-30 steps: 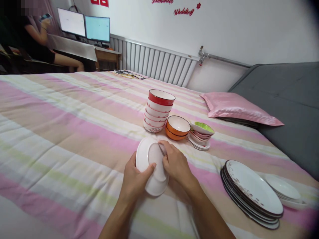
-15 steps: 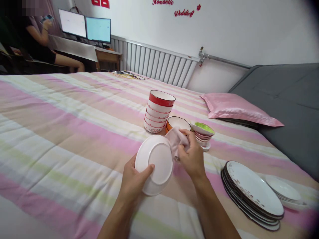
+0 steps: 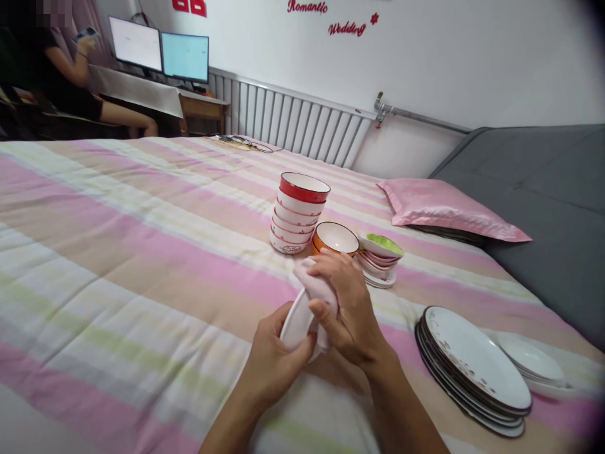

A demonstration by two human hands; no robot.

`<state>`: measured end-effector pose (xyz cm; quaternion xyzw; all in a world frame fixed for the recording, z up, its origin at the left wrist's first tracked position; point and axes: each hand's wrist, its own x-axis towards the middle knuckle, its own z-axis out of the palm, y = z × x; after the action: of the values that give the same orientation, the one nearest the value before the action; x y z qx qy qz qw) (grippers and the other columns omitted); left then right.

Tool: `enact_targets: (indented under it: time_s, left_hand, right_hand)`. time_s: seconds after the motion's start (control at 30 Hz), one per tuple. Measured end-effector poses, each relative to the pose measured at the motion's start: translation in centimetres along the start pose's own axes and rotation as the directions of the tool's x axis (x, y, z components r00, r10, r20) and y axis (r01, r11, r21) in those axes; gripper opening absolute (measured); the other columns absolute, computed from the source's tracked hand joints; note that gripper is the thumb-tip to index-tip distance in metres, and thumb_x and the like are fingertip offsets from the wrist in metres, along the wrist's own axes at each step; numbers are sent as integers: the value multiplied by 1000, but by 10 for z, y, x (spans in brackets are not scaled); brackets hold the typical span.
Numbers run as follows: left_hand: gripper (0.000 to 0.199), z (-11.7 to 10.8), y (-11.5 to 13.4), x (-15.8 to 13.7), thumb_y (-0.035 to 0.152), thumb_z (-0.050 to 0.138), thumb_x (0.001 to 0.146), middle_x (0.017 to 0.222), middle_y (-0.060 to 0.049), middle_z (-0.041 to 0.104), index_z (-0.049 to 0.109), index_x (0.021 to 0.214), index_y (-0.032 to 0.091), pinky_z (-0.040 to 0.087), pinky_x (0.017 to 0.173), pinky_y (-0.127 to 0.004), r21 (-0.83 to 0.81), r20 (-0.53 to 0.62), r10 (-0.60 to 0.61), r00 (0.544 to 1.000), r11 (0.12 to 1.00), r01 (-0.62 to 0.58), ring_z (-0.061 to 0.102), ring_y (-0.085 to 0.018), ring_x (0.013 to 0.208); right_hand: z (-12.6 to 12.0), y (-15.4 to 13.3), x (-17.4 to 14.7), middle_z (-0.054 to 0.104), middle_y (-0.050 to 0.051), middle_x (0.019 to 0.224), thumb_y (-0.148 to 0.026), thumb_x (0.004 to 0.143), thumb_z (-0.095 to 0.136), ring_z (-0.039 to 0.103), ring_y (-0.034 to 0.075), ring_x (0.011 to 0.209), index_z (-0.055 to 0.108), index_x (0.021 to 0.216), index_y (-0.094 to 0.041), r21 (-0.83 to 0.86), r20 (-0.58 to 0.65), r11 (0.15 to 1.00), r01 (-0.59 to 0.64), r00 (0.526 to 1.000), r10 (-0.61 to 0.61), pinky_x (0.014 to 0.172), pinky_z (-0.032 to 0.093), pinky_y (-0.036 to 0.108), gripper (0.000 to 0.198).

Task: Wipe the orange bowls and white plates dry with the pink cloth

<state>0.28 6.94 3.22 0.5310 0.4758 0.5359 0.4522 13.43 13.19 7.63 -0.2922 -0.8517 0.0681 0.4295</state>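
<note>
My left hand [image 3: 278,353] grips a white plate [image 3: 297,321] by its lower left edge, thumb across the near face. The plate is tilted steeply, so it looks narrow. Wrapped over its upper right rim is a pale pink cloth [image 3: 317,284], pinched there by my right hand [image 3: 347,306]. The cloth and fingers hide much of the plate. Just beyond my hands stand a tall stack of red and white bowls [image 3: 300,214], an orange bowl [image 3: 336,238] with a white inside, and a stack of small dishes topped by a green and white one [image 3: 384,244].
To the right lie a stack of dark-rimmed plates [image 3: 477,356] and small white dishes [image 3: 534,359] on the striped bedspread [image 3: 142,252]. A pink pillow [image 3: 449,205] rests by the grey headboard [image 3: 529,170]. Cables [image 3: 248,144] lie at the far edge. A person [image 3: 70,75] sits back left.
The plate has turned from broadly facing me to a steep tilt. My right hand has moved left with the cloth, now folded over the plate's rim.
</note>
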Motion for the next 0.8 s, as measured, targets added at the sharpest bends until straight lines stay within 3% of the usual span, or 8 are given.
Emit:
enact_targets:
  time_s: [0.1, 0.2, 0.33, 0.5, 0.67, 0.73, 0.8]
  left_hand:
    - [12, 7, 1, -3, 12, 57, 72, 71, 2, 59, 61, 83, 17, 42, 58, -21, 38, 71, 21, 997, 999, -23, 52, -12, 63]
    - [22, 12, -2, -2, 17, 60, 74, 84, -1, 67, 64, 96, 18, 47, 68, -25, 62, 101, 13, 995, 998, -19, 60, -17, 74]
    - [39, 14, -12, 3, 22, 66, 70, 95, -3, 72, 64, 109, 21, 48, 74, -30, 278, 5, -70, 998, 958, 66, 65, -23, 84]
    - [24, 16, -29, 8, 31, 63, 74, 85, -7, 72, 67, 93, 16, 46, 68, -33, 477, -54, -169, 984, 861, 174, 65, -28, 81]
    - [28, 15, -32, 8, 38, 60, 79, 84, -5, 71, 66, 96, 16, 46, 63, -29, 309, -5, -81, 997, 948, 79, 64, -23, 75]
    - [29, 9, -27, 8, 38, 62, 79, 85, -4, 70, 66, 97, 16, 46, 64, -27, 230, -29, -13, 1000, 973, 19, 63, -21, 76]
    - [26, 0, -20, 9, 38, 67, 76, 80, -3, 68, 66, 87, 15, 47, 64, -26, 182, -146, 42, 988, 983, -15, 61, -19, 74]
  right_hand:
    - [-2, 5, -1, 62, 8, 99, -38, 89, 47, 55, 24, 95, 56, 102, -18, -29, -16, 1000, -4, 1000, 3, 89, 38, 43, 25]
    - [-4, 16, -2, 61, 7, 90, -39, 88, 49, 53, 23, 84, 58, 95, -18, -77, -46, 995, -63, 997, 60, 78, 39, 38, 23]
    - [-7, 36, -3, 60, 6, 85, -39, 92, 43, 52, 22, 81, 57, 89, -19, -73, -137, 974, -216, 969, 204, 77, 38, 37, 25]
    - [-8, 51, -4, 62, 4, 84, -41, 94, 38, 54, 21, 82, 57, 89, -21, -37, -228, 935, -353, 914, 336, 75, 39, 34, 29]
    - [-11, 50, -5, 64, 4, 82, -43, 94, 36, 57, 21, 80, 57, 85, -20, 16, -330, 922, -387, 868, 370, 75, 41, 33, 32]
    - [-12, 50, -5, 64, 4, 84, -46, 95, 33, 58, 20, 80, 57, 87, -20, 82, -394, 904, -419, 820, 416, 74, 41, 33, 36]
    - [-9, 48, -6, 64, 4, 84, -48, 96, 30, 58, 19, 80, 57, 88, -20, 166, -439, 880, -445, 766, 470, 72, 42, 32, 40]
